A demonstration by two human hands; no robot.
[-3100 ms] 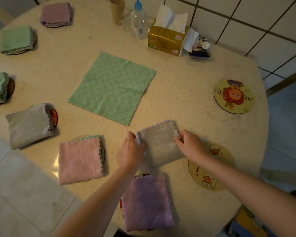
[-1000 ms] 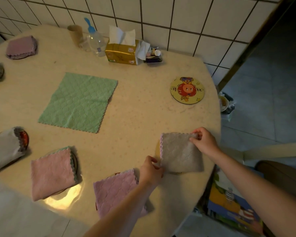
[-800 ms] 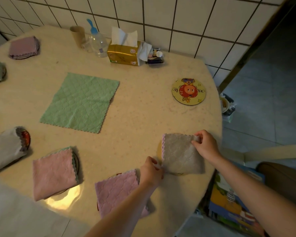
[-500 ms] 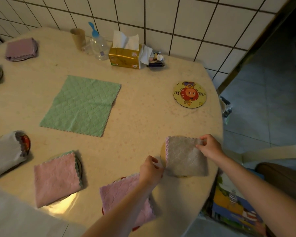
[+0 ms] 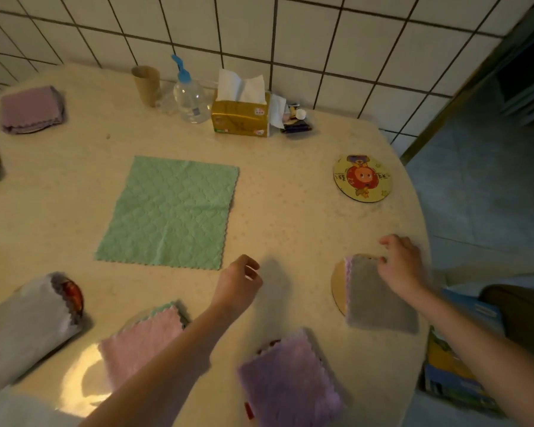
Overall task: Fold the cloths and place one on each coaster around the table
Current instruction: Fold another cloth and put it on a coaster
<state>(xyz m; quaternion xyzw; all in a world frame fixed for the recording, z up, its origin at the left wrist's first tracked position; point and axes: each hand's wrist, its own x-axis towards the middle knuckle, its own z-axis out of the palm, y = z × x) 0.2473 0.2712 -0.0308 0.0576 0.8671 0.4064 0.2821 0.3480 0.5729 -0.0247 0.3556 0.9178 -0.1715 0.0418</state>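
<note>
A: Where's the green cloth [image 5: 170, 212]?

B: Flat at table centre, about ten o'clock from my left hand [image 5: 238, 280], which hangs loosely curled and empty. It looks light and limp; I'd pinch a corner.

A: Your right hand [image 5: 403, 266]?

B: Fingertips on the grey cloth [image 5: 378, 298] over its coaster [image 5: 338, 286]; whether they pinch it, I can't tell.

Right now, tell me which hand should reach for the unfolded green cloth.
Left. The left hand hovers free beside the green cloth's near corner. The right hand is farther off, at the grey cloth on its coaster.
</note>
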